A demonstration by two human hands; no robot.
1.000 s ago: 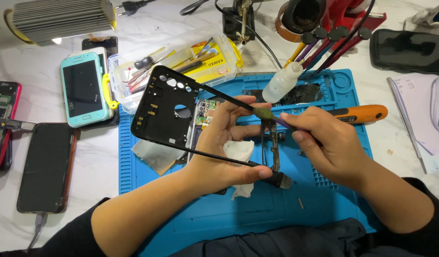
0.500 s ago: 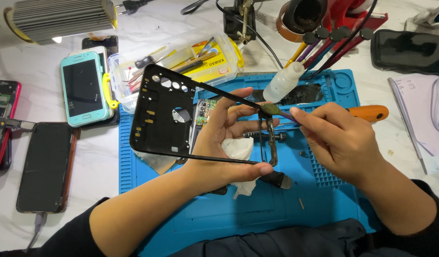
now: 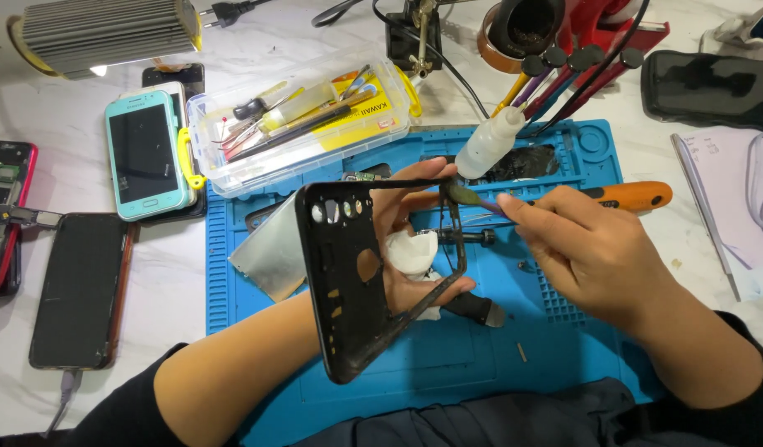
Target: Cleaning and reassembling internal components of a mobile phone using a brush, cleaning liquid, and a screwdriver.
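Observation:
My left hand point(image 3: 402, 211) holds a black phone frame point(image 3: 340, 290) up over the blue work mat point(image 3: 514, 364), tilted, with its camera holes at the top. A crumpled white tissue point(image 3: 413, 251) sits in that palm, seen through the frame's opening. My right hand point(image 3: 588, 248) pinches a thin brush-like tool point(image 3: 464, 196). The tool's tip touches the frame's upper right corner.
A white squeeze bottle point(image 3: 491, 145) and an orange-handled screwdriver point(image 3: 638, 195) lie on the mat behind my hands. A clear box of tools point(image 3: 303, 124) stands at the back. A silver plate point(image 3: 269, 257) lies left on the mat. Phones lie at the left point(image 3: 145, 153) point(image 3: 75, 290) and the far right point(image 3: 712, 87).
My left hand has turned the black frame, so its long side now runs toward me. The right hand has followed with the tool tip to the frame's upper corner.

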